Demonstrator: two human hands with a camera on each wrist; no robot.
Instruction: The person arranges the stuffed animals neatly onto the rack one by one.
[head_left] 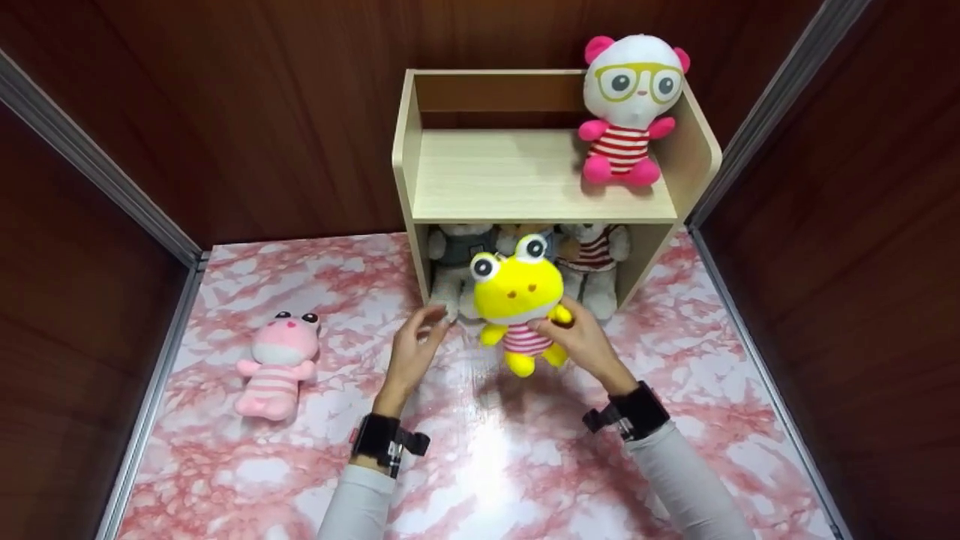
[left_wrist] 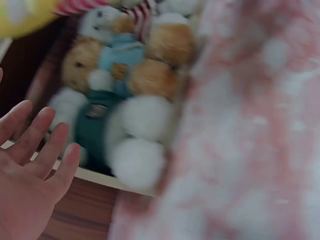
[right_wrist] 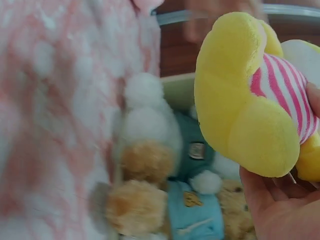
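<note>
My right hand [head_left: 586, 341] grips a yellow frog plush [head_left: 517, 289] by its side, thumb over the pink-and-white striped belly. The frog is held up in front of the shelf's lower compartment. In the right wrist view its round yellow feet [right_wrist: 265, 135] point toward the camera, close to my palm. To the left of the frog, my left hand [head_left: 416, 349] holds nothing, its fingers loosely bent near the shelf's lower left side. The left wrist view shows those fingers [left_wrist: 47, 135] spread apart beside the teddy bears.
A wooden two-tier shelf [head_left: 487, 176] stands against the back wall. A pink-eared panda plush [head_left: 630, 90] sits at its upper right. Several teddy bears, one in a green outfit [left_wrist: 95, 125], fill the lower tier. A pink frog plush [head_left: 274, 375] lies on the marbled surface at left.
</note>
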